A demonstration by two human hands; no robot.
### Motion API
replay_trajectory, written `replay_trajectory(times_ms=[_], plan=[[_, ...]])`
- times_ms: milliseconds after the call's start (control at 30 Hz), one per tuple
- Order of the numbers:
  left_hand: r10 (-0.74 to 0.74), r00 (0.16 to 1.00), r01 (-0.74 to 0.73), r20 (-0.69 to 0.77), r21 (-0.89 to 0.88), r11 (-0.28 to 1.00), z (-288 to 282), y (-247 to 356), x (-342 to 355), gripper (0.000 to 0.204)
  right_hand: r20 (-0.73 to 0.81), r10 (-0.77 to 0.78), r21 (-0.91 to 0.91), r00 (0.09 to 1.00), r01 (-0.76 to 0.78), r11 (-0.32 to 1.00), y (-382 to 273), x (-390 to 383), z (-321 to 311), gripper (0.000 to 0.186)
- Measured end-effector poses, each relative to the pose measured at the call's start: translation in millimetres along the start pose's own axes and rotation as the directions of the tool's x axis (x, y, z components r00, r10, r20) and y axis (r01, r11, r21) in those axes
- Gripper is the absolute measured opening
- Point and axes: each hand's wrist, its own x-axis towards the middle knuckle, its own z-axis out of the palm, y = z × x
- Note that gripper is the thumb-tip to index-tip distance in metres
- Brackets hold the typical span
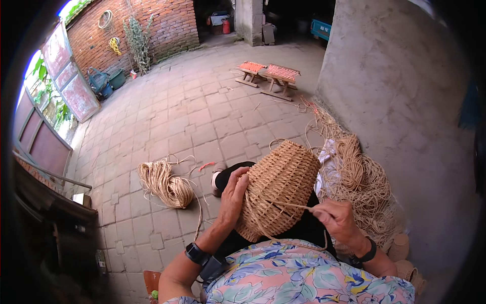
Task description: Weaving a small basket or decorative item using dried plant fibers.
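A tan woven basket lies tilted across my lap, its weave made of twisted cord. My left hand rests along the basket's left side, its fingers laid over the weave and the thumb side hidden. At the right, my right hand pinches a strand of cord that runs out from the basket wall. That strand looks drawn straight between wall and fingers. A loose length of the cord hangs below the basket, over my patterned shirt.
A cord hank lies on the paved floor at left. A large heap of cord sits by the right wall. Two folding stools stand farther off. Woven pieces lie beside my right arm. A metal gate is at far left.
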Motion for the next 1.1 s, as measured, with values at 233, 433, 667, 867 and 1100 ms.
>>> replay_trajectory(times_ms=[233,433,667,867,1100], plan=[[-0.002,1.0,0.002,0.005,-0.078,0.997,1,-8,0,0.045,-0.066,-0.264,-0.244,0.962,0.241,0.939,-35,18,-23,0.015],[-0.05,0.999,0.052,0.014,-0.148,0.988,4,0,-3,0.046,0.08,-0.48,-0.3,0.873,0.481,0.824,-31,8,-16,0.032],[-0.094,0.995,0.098,0.03,-0.245,0.965,0,5,-7,0.046,0.187,-0.386,-0.282,0.903,0.426,0.86,-19,-2,-3,0.026],[-0.045,0.997,0.061,0.07,-0.245,0.968,2,6,-9,0.046,0.267,-0.151,-0.163,0.952,0.199,0.966,3,-9,10,0.015],[-0.291,0.931,0.362,0.221,-0.666,0.652,-18,-30,18,0.045,0.143,0.165,0.059,0.976,-0.175,0.983,53,-13,-12,0.012]])
